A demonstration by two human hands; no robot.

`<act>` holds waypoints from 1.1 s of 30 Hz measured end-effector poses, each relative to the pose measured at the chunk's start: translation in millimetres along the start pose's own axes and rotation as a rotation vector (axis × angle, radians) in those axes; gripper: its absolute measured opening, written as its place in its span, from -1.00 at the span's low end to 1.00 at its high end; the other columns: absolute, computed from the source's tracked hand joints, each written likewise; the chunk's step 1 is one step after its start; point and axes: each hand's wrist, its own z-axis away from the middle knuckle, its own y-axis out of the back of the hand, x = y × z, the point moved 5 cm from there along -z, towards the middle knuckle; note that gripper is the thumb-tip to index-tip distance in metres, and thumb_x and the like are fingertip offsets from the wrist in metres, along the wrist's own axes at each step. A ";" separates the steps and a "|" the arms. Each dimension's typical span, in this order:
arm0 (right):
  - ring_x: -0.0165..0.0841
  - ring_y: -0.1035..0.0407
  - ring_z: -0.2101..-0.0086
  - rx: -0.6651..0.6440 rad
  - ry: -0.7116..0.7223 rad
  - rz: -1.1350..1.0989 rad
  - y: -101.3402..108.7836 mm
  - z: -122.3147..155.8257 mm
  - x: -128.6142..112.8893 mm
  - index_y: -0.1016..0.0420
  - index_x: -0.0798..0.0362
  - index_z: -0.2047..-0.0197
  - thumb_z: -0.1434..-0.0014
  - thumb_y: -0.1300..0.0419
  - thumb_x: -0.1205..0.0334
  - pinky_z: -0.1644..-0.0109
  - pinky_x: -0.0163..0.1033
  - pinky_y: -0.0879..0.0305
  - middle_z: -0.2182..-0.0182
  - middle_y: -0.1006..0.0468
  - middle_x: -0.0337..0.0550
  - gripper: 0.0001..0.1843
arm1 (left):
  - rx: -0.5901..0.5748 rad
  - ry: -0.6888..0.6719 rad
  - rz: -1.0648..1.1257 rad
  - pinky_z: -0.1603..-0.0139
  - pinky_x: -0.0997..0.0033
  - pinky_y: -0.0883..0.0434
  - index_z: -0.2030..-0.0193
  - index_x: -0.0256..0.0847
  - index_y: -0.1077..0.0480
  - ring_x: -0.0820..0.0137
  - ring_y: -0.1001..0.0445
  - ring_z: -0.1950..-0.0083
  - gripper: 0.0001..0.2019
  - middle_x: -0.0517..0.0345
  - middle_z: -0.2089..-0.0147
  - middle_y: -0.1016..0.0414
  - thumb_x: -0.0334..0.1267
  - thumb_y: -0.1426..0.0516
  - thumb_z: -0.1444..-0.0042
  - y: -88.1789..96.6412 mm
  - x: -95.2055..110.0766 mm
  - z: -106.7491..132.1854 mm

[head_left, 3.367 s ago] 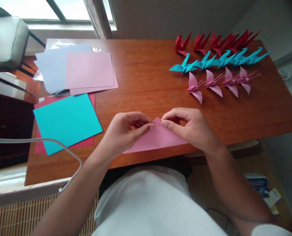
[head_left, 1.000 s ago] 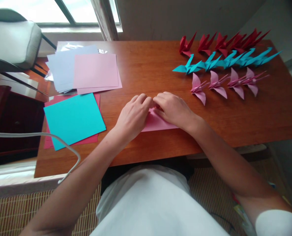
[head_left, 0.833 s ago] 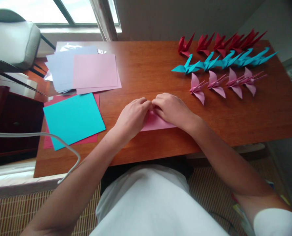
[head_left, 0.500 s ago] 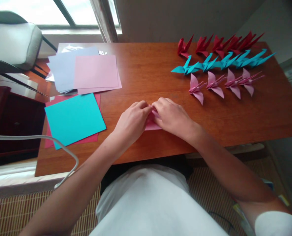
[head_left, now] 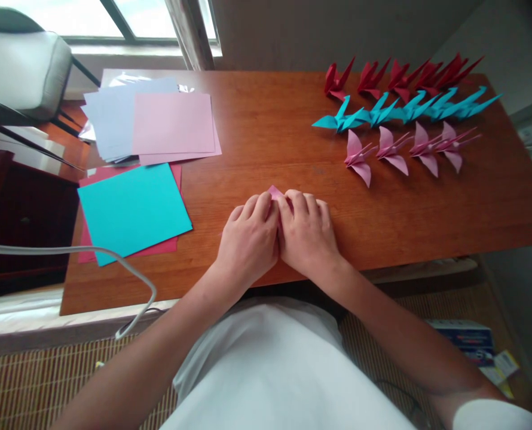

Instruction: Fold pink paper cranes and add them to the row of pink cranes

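My left hand (head_left: 248, 239) and my right hand (head_left: 308, 235) lie side by side near the front edge of the wooden table (head_left: 266, 149), fingers together and pressed down on a folded pink paper (head_left: 275, 192). Only a small pink corner of that paper shows past my fingertips; the rest is hidden under both hands.
Loose sheets lie at the left: pale pink (head_left: 173, 123), lavender (head_left: 109, 119), cyan (head_left: 131, 210) over a red one (head_left: 86, 254). Rows of folded paper cranes stand at the back right: red (head_left: 396, 74), cyan (head_left: 400, 110), pink (head_left: 400, 149). A grey chair (head_left: 19, 65) and a cable (head_left: 113, 269) are at the left.
My hands have slid toward me along the pink paper, from its far point to the front edge, and now cover nearly all of it. The paper looks narrower than a second ago.
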 end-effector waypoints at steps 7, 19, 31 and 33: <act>-0.04 -0.22 -0.10 0.015 0.021 0.015 -0.2 5.4 0.3 -0.30 0.21 -0.33 -0.42 0.02 0.24 -0.22 0.09 -0.09 -0.22 -0.41 0.15 -0.52 | -0.026 -0.023 -0.007 -0.18 0.11 -0.38 -0.26 -0.38 -0.35 0.04 -0.35 -0.29 -0.56 -0.23 -0.30 -0.38 -0.29 -0.03 -0.28 -0.1 -0.8 1.6; 0.02 -0.30 -0.08 0.045 -0.174 0.103 15.7 56.2 95.2 -0.37 0.15 -0.29 -0.25 -0.10 0.39 -0.10 0.09 -0.29 -0.18 -0.44 0.16 -0.47 | -0.058 -0.027 -0.048 -0.14 0.08 -0.39 -0.25 -0.45 -0.34 0.02 -0.34 -0.27 -0.55 -0.26 -0.30 -0.36 -0.34 -0.03 -0.25 1.9 -0.2 -0.1; -0.12 -0.27 0.10 0.024 0.095 -0.137 1.6 20.6 22.1 -0.48 0.14 -0.20 -0.43 0.04 0.31 -0.01 -0.03 -0.27 0.12 -0.52 0.07 -0.59 | -0.026 0.008 -0.035 -0.10 0.06 -0.40 -0.19 -0.39 -0.39 0.00 -0.38 -0.23 -0.62 -0.30 -0.28 -0.39 -0.31 0.00 -0.30 3.2 5.6 -1.6; -0.12 -0.26 0.12 0.006 0.075 -0.115 -5.0 16.5 18.6 -0.45 0.13 -0.26 -0.44 0.06 0.28 0.01 -0.03 -0.25 0.13 -0.52 0.06 -0.57 | -0.023 0.020 -0.028 -0.11 0.07 -0.40 -0.21 -0.38 -0.38 0.01 -0.38 -0.24 -0.61 -0.28 -0.28 -0.40 -0.31 0.00 -0.31 2.2 5.8 -1.8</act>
